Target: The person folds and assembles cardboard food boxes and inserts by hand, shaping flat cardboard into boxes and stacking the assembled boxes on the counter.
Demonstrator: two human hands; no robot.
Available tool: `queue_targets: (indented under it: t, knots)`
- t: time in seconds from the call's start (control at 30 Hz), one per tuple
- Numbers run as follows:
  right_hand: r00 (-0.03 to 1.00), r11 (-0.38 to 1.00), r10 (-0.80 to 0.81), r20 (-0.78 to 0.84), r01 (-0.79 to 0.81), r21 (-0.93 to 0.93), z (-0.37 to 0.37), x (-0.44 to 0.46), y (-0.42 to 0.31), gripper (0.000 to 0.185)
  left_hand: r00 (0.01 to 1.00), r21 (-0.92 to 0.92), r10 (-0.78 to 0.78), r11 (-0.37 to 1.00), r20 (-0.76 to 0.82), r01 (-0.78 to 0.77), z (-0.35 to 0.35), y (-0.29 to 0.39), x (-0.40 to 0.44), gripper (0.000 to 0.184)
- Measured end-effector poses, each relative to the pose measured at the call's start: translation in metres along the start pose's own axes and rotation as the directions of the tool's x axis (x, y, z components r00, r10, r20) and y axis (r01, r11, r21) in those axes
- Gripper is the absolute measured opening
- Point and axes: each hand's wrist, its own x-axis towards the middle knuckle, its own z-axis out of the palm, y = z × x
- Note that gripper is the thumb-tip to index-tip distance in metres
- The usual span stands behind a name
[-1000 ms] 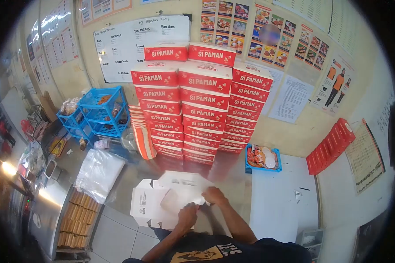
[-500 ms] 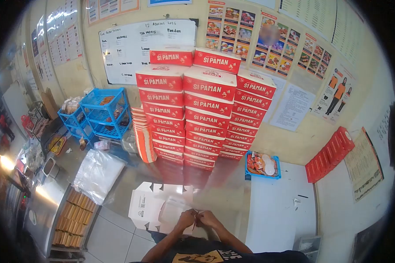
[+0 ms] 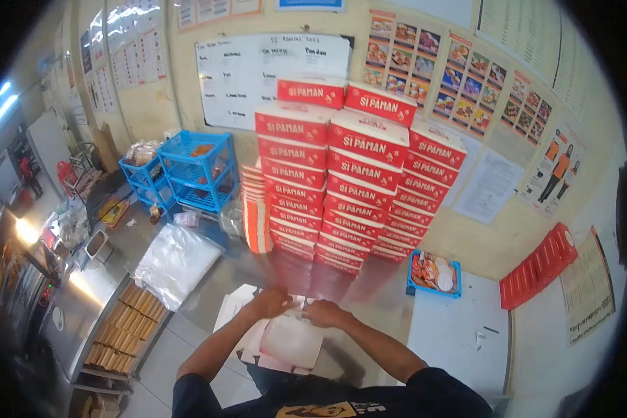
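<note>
A partly folded white cardboard box [image 3: 291, 343] lies at the near edge of the steel table, its pale inside facing up. My left hand [image 3: 272, 304] is closed on the far left corner of the box. At the far right corner my right hand [image 3: 327, 313] has its fingers pinched on the cardboard, a short gap from the left. Part of a flat white carton sheet [image 3: 231, 306] shows beneath and to the left of the box. My fingers hide the corner folds.
Tall stacks of red and white boxes [image 3: 355, 188] stand behind my hands. Striped folded cartons [image 3: 256, 223] lean beside them. Plastic bags [image 3: 177, 261] lie to the left, near blue racks [image 3: 196, 171]. A blue basket [image 3: 433, 273] sits to the right.
Both hands have moved from the near right side of the box to its far corners and spread slightly apart. The box's far side is now raised. My view has swung left.
</note>
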Motion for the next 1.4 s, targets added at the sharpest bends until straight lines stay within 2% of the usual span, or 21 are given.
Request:
queue_targets:
  t: [0.1, 0.13, 0.23, 0.3, 0.33, 0.4, 0.43, 0.5, 0.53, 0.6, 0.67, 0.73, 0.8, 0.83, 0.9, 1.0, 1.1, 1.23, 1.3, 1.33, 1.4]
  knots:
    - [0.945, 0.978, -0.103, -0.309, 0.039, -0.207, -0.002, -0.013, -0.01, 0.037, 0.996, -0.073, 0.015, 0.997, 0.085, -0.009, -0.012, 0.006, -0.005, 0.049]
    - [0.946, 0.979, -0.099, -0.31, 0.036, -0.202, -0.012, -0.021, -0.021, 0.037, 0.993, -0.098, 0.009, 0.995, 0.116, 0.002, -0.02, 0.011, -0.004, 0.062]
    - [0.972, 0.957, -0.095, -0.216, 0.029, -0.288, -0.041, -0.038, -0.029, 0.037, 0.99, -0.01, 0.096, 0.995, 0.101, -0.096, -0.03, 0.011, -0.002, 0.06]
    - [0.89, 0.876, -0.416, -0.187, 0.336, -0.346, -0.046, -0.043, -0.017, 0.038, 0.982, 0.042, 0.124, 0.99, 0.143, -0.131, -0.043, 0.017, 0.001, 0.052]
    - [0.891, 0.877, -0.416, -0.184, 0.339, -0.341, -0.047, -0.048, -0.013, 0.038, 0.982, 0.037, 0.121, 0.991, 0.145, -0.127, -0.042, 0.018, -0.002, 0.052]
    - [0.941, 0.976, -0.162, -0.296, 0.109, -0.188, -0.05, -0.058, -0.006, 0.034, 0.976, 0.016, 0.215, 0.976, -0.025, -0.215, -0.042, 0.016, -0.008, 0.038]
    - [0.941, 0.976, -0.165, -0.294, 0.111, -0.19, -0.043, -0.061, 0.002, 0.034, 0.977, 0.017, 0.213, 0.977, -0.027, -0.213, -0.036, 0.015, -0.013, 0.038]
    - [0.96, 0.949, 0.102, -0.262, -0.173, -0.263, -0.014, -0.066, 0.024, 0.031, 0.921, -0.118, 0.081, 0.984, -0.381, -0.135, -0.004, 0.016, -0.029, 0.026]
    - [0.958, 0.95, 0.098, -0.27, -0.171, -0.262, -0.001, -0.067, 0.027, 0.031, 0.921, -0.11, 0.085, 0.984, -0.379, -0.137, 0.025, 0.011, -0.037, 0.026]
    - [0.857, 0.896, 0.425, -0.29, -0.444, 0.001, 0.026, -0.066, 0.031, 0.029, 0.768, -0.273, -0.271, 0.953, -0.581, 0.129, 0.086, -0.001, -0.048, 0.03]
    - [0.792, 0.862, 0.505, -0.343, -0.477, 0.17, 0.064, -0.051, 0.041, 0.029, 0.655, -0.681, -0.676, 0.656, -0.337, 0.327, 0.091, 0.034, -0.049, 0.036]
    - [0.72, 0.807, 0.587, -0.37, -0.487, 0.334, 0.087, -0.043, 0.042, 0.03, 0.563, -0.721, -0.74, 0.61, -0.369, 0.328, 0.102, 0.052, -0.04, 0.04]
    - [0.551, 0.708, 0.677, -0.488, -0.306, 0.636, 0.105, -0.037, 0.038, 0.03, 0.519, -0.713, -0.831, 0.487, -0.201, 0.504, 0.086, 0.073, -0.034, 0.043]
    - [0.536, 0.62, 0.723, -0.435, -0.226, 0.752, 0.115, -0.032, 0.043, 0.034, 0.522, -0.709, -0.829, 0.49, -0.201, 0.506, 0.095, 0.072, -0.035, 0.043]
    - [0.495, 0.617, 0.737, -0.46, -0.217, 0.756, 0.138, -0.032, 0.042, 0.038, 0.483, -0.84, -0.833, 0.448, -0.268, 0.306, 0.113, 0.073, -0.038, 0.048]
    - [0.481, 0.645, 0.716, -0.506, -0.181, 0.742, 0.155, -0.033, 0.041, 0.047, 0.525, -0.692, -0.79, 0.571, -0.316, 0.442, 0.11, 0.08, -0.048, 0.051]
    - [0.518, 0.688, 0.673, -0.528, -0.178, 0.703, 0.171, -0.029, 0.044, 0.053, 0.491, -0.739, -0.838, 0.484, -0.237, 0.47, 0.084, 0.101, -0.043, 0.051]
    - [0.571, 0.703, 0.656, -0.494, -0.223, 0.675, 0.173, -0.027, 0.053, 0.052, 0.534, -0.726, -0.81, 0.516, -0.24, 0.456, 0.088, 0.106, -0.048, 0.049]
    - [0.603, 0.687, 0.659, -0.449, -0.241, 0.685, 0.152, -0.037, 0.044, 0.052, 0.664, -0.577, -0.692, 0.676, -0.284, 0.458, 0.107, 0.1, -0.063, 0.055]
    - [0.636, 0.674, 0.659, -0.402, -0.261, 0.691, 0.141, -0.04, 0.038, 0.051, 0.665, -0.574, -0.69, 0.679, -0.286, 0.458, 0.119, 0.096, -0.072, 0.055]
    - [0.628, 0.735, 0.613, -0.479, -0.232, 0.637, 0.15, -0.034, 0.046, 0.048, 0.817, 0.05, -0.489, 0.848, -0.306, 0.527, 0.138, 0.089, -0.083, 0.065]
